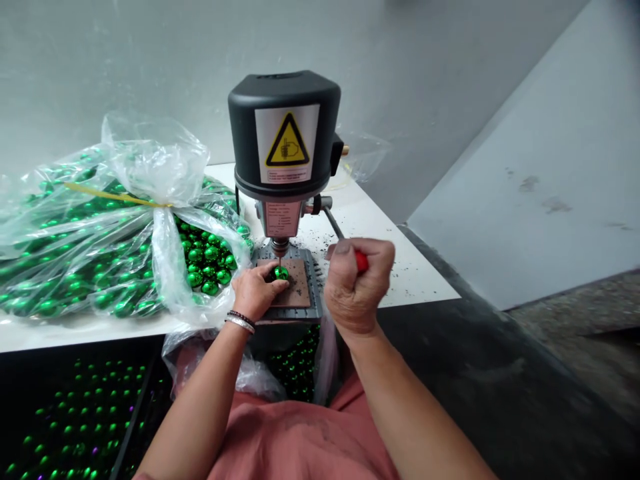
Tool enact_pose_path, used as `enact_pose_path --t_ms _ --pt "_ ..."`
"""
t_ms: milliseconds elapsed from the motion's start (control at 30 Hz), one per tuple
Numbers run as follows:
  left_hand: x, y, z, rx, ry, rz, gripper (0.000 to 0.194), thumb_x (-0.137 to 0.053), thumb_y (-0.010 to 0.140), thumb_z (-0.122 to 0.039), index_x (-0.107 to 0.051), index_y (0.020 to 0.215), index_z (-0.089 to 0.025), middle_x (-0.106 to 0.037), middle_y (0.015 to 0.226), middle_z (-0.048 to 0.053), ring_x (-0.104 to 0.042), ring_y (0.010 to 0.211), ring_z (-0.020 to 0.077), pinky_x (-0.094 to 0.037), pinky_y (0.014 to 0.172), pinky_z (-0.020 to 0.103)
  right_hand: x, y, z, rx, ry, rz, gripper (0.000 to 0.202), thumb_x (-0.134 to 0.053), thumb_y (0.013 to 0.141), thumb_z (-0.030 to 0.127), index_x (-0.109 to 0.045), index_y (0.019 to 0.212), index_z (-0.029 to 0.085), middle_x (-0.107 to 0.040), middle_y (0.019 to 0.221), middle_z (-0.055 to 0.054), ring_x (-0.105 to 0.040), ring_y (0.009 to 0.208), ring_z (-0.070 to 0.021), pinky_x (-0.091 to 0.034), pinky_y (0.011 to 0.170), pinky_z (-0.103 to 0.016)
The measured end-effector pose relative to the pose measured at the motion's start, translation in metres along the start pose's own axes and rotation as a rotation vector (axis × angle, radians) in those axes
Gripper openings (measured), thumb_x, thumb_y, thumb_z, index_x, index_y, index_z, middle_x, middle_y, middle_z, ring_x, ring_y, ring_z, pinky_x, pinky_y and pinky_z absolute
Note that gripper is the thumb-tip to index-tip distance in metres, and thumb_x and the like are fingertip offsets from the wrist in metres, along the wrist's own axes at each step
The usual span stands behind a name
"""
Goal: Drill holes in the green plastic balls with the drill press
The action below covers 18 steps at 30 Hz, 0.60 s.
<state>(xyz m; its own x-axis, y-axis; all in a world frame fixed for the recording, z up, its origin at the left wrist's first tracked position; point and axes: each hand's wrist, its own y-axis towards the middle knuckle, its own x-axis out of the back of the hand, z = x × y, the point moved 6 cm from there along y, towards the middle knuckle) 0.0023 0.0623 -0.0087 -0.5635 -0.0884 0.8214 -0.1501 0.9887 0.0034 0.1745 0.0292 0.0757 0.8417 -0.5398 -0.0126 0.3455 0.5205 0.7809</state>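
A black drill press [285, 140] stands on the white table, its thin bit pointing down at a shiny green ball [281, 273]. The ball rests on a brown board [299, 283] on the machine's grey base. My left hand [257, 290] grips the ball between thumb and fingers, right beside the bit. To the right of the machine, my right hand [357, 280] is wrapped round the red knob [361, 261] of the feed lever [333, 222].
Left of the press lies a large clear plastic bag [165, 233] full of green balls, tied with a yellow strip. Dark shavings litter the white table [420, 277]. Below its front edge, more green balls [295, 363] sit in an open plastic bag at my lap.
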Motion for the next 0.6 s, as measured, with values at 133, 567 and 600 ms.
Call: enact_pose_path --t_ms 133,567,600 --pt "-0.001 0.000 0.001 -0.028 -0.010 -0.017 0.044 -0.064 0.068 -0.043 -0.065 0.110 -0.030 -0.071 0.100 0.002 -0.062 0.094 0.0210 -0.042 0.077 0.029 -0.001 0.002 0.000 -0.020 0.041 -0.005 0.005 -0.048 0.081 0.025 -0.045 0.082 0.020 -0.052 0.066 0.003 -0.053 0.059 -0.0067 -0.045 0.058 -0.024" --pt "0.001 -0.028 0.005 -0.068 -0.328 -0.081 0.029 -0.062 0.068 -0.032 -0.065 0.094 -0.019 -0.063 0.068 -0.002 -0.055 0.063 0.0123 -0.041 0.058 0.022 -0.012 0.084 0.037 -0.058 -0.068 0.015 0.022 -0.052 0.078 0.031 -0.040 0.064 0.019 -0.042 0.058 0.006 -0.041 0.054 -0.0045 -0.039 0.056 -0.021" --pt "0.003 -0.034 0.004 -0.073 -0.327 -0.084 0.030 -0.062 0.069 -0.033 -0.065 0.095 -0.019 -0.062 0.068 -0.002 -0.055 0.063 0.0124 -0.042 0.058 0.022 -0.012 0.083 0.036 -0.045 -0.062 0.012 0.022 -0.052 0.078 0.032 -0.041 0.064 0.019 -0.043 0.058 0.006 -0.040 0.054 -0.0045 -0.038 0.056 -0.021"
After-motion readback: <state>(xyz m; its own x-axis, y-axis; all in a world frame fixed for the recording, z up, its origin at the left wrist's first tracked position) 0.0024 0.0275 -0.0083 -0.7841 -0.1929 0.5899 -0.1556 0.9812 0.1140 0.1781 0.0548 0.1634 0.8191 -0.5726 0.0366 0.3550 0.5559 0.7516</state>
